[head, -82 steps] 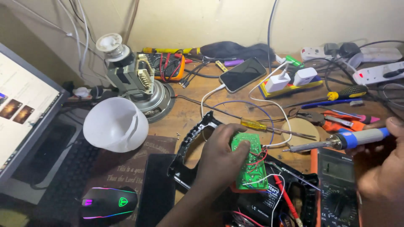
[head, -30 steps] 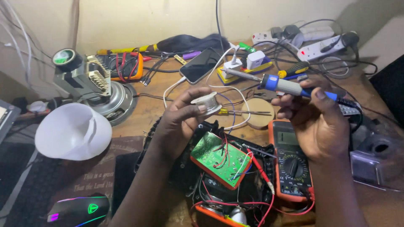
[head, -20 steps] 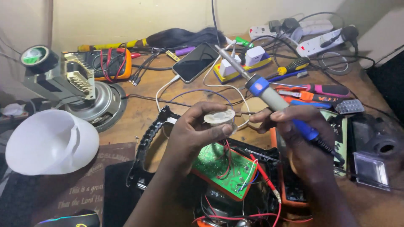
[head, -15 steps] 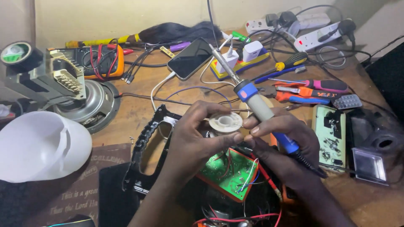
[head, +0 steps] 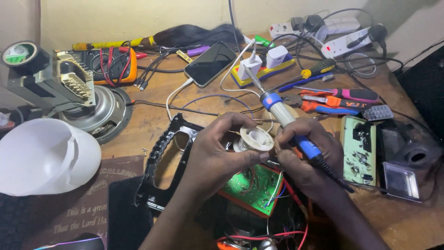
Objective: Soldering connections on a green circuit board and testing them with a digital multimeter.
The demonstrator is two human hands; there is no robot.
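1. A smartphone lies upper centre on the bench, its rectangular screen dark.
2. A green-and-white round label tops the tape roll at upper left.
3. A brown printed mat with pale lettering lies at lower left.

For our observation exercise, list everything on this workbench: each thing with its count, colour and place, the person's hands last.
solder spool: one, white, between both hands
soldering iron: one, blue and grey, in right hand
circuit board: one, green, below the hands
phone: one, black, back centre
multimeter: one, orange, back left
plastic dome: one, white, left
motor: one, grey, left
screwdriver: one, yellow and black, back right
power strips: two, white, back right
left hand: holds the spool
right hand: grips the iron, touches the spool
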